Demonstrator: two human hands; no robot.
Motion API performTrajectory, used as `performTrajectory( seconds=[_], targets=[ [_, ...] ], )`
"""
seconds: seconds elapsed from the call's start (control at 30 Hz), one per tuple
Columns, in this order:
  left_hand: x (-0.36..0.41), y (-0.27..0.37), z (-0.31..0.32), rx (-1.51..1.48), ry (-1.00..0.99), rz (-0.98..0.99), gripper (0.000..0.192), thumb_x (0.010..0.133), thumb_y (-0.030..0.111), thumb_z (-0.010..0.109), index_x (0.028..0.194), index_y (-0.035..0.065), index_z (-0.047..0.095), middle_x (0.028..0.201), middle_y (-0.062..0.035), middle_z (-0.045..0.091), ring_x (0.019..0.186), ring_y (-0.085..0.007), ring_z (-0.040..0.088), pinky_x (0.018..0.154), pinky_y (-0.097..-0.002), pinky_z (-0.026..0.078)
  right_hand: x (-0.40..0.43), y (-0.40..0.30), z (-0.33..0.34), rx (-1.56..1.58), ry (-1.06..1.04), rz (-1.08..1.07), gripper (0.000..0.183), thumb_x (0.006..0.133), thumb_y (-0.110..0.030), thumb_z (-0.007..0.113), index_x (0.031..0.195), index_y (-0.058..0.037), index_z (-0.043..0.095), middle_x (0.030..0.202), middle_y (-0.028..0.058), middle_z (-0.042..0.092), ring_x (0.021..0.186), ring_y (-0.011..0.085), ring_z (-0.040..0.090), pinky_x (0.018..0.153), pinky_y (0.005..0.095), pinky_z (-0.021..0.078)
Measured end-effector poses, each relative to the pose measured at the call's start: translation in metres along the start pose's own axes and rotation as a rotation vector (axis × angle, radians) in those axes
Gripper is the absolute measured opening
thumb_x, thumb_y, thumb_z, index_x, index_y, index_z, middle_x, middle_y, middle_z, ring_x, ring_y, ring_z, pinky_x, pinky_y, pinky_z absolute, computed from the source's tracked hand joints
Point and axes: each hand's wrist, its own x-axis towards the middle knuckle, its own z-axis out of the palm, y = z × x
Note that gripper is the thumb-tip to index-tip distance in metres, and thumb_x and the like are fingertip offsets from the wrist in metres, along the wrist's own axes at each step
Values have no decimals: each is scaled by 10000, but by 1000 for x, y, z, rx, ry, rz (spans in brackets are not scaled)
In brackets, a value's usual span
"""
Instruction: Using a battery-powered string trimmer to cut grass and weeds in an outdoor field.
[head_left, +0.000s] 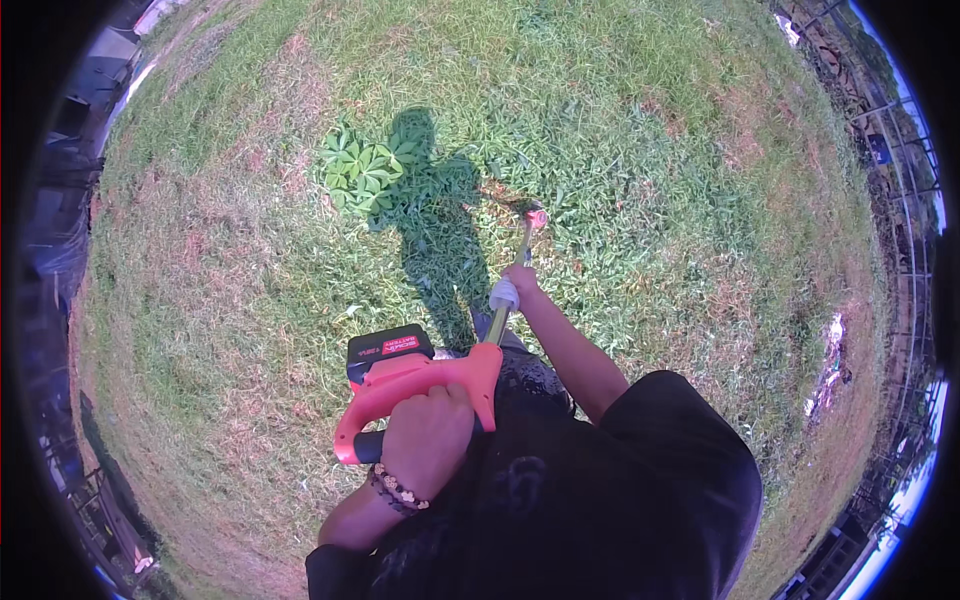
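My left hand (427, 424), with beaded bracelets at its wrist, is closed around the rear handle of a red cordless grass trimmer (484, 375). A black battery pack (390, 349) sits on the handle housing. My right hand (521, 279) grips the trimmer's metal shaft (496, 326) farther forward, beside a white wrapping (504, 294). At the shaft's far end, the small red trimmer head (536, 218) is low over the grass; its cutting part cannot be made out. Brownish plant debris (510, 196) lies beside the head.
A broad-leaved green plant (365, 169) stands in the grass ahead to the left. My shadow (446, 240) falls forward. Shiny litter (829, 367) lies far right. A metal frame fence (907, 187) edges the right side; dark sheeting (56, 240) and structures edge the left.
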Motion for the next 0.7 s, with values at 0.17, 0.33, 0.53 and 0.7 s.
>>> performTrajectory(
  seconds=[0.17, 0.33, 0.53, 0.7],
  targets=[
    [28, -7, 20, 53, 74, -151, 70, 802, 107, 614, 845, 56, 593, 706, -57, 633, 616, -196, 677, 518, -306, 530, 57, -46, 53, 524, -115, 141, 166, 867, -101, 554, 722, -35, 601, 612, 43, 568, 497, 157, 559, 432, 329, 449],
    [47, -20, 28, 39, 88, -186, 87, 797, 105, 621, 864, 53, 601, 721, -70, 654, 635, -201, 685, 539, -310, 539, 86, -65, 70, 673, -195, 149, 175, 890, -106, 517, 726, -68, 562, 600, 22, 526, 442, 155, 497, 389, 315, 405],
    [49, -32, 14, -113, 2, -138, 173, 739, 85, 656, 891, 26, 601, 744, -118, 666, 693, -274, 689, 605, -378, 551, 66, -36, 37, 767, -83, 291, 189, 909, -135, 459, 735, -92, 520, 603, 15, 503, 413, 166, 448, 350, 322, 358],
    [50, -32, 2, -119, -65, 27, 146, 749, 99, 654, 873, 30, 616, 734, -116, 674, 693, -265, 698, 604, -376, 553, 10, 6, -15, 1065, 5, 417, 194, 917, -131, 414, 729, -110, 461, 596, 4, 456, 395, 160, 406, 328, 321, 332]
  ],
)
